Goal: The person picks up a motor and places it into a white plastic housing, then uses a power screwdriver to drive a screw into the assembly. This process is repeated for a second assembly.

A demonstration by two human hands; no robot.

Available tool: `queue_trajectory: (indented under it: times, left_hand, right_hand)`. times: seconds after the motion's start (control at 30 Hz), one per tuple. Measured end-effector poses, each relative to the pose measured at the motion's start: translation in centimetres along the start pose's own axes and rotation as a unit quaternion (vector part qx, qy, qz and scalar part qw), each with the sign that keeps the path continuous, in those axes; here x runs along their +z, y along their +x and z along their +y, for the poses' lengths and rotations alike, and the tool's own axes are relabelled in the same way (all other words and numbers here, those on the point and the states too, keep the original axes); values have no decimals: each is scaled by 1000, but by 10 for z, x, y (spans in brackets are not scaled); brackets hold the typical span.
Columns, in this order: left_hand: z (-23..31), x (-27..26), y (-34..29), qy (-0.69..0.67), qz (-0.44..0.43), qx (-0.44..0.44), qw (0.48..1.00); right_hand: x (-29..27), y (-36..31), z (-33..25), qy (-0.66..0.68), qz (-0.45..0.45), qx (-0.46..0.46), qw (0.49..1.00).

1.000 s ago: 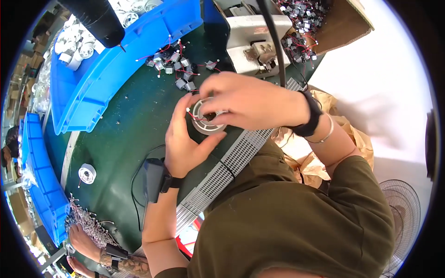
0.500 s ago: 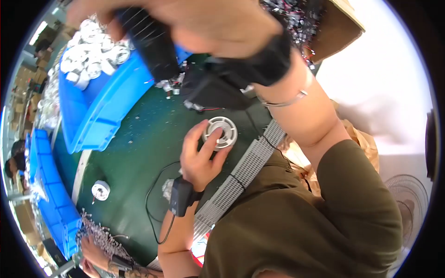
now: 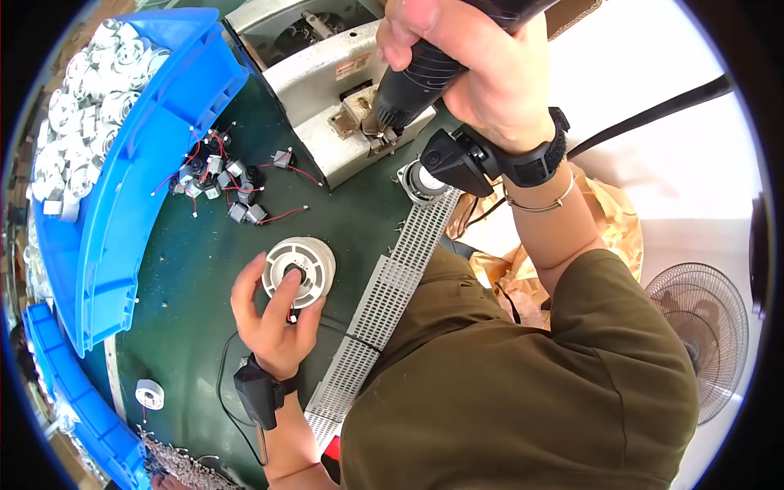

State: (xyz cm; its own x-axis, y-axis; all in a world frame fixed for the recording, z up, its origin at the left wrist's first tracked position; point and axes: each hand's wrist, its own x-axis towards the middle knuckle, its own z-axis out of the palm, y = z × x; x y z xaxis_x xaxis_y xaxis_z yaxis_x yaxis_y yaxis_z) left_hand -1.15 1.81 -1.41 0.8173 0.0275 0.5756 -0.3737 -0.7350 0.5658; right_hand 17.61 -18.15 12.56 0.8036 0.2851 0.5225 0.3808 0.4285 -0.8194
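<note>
My left hand (image 3: 273, 331) grips a white round plastic housing (image 3: 325, 265) on the green table, its fingers on the rim and over the middle. A small connector with a wire shows by the thumb. My right hand (image 3: 482, 73) is wrapped round a black electric screwdriver (image 3: 420, 77), which points down and left. Its tip meets the small block on the front of a grey metal machine (image 3: 306, 77); whether it touches a screw there is too small to tell.
Small motors with red wires (image 3: 233, 184) lie beyond the housing. A blue bin (image 3: 122, 237) full of white parts stands at left. One more white housing (image 3: 149, 394) lies near left. A perforated metal strip (image 3: 359, 318) edges the table; a fan (image 3: 702, 335) stands at right.
My right hand has brought the screwdriver onto the machine's front block, tip down. My view has shifted, so the machine and motors now show plainly. The left hand stays on the housing.
</note>
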Motion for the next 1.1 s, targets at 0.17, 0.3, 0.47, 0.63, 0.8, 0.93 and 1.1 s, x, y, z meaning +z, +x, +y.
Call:
queue_trajectory:
  times: [0.17,0.3,0.47,0.63,0.8,0.93,1.1]
  left_hand:
    - [0,0,-1,-1,-5,0,1000]
    - [0,-2,0,-4,-2,4,1000]
    - [1,1,1,-8,3,3,1000]
    - [3,0,2,-5,8,-1,1000]
    - [5,-3,4,16,13,7,1000]
    - [6,-1,10,45,15,36,998]
    - [8,2,9,33,32,30,999]
  right_hand:
    - [-2,-4,-3,-23,3,39,999]
    - [5,-10,-9,-53,5,45,998]
    - [1,-14,-4,-95,14,31,995]
    - [5,-13,8,-11,57,-10,998]
    - [2,-27,-5,-38,-19,97,994]
    - [10,-2,6,33,-177,37,983]
    - [28,27,20,161,-395,-117,897]
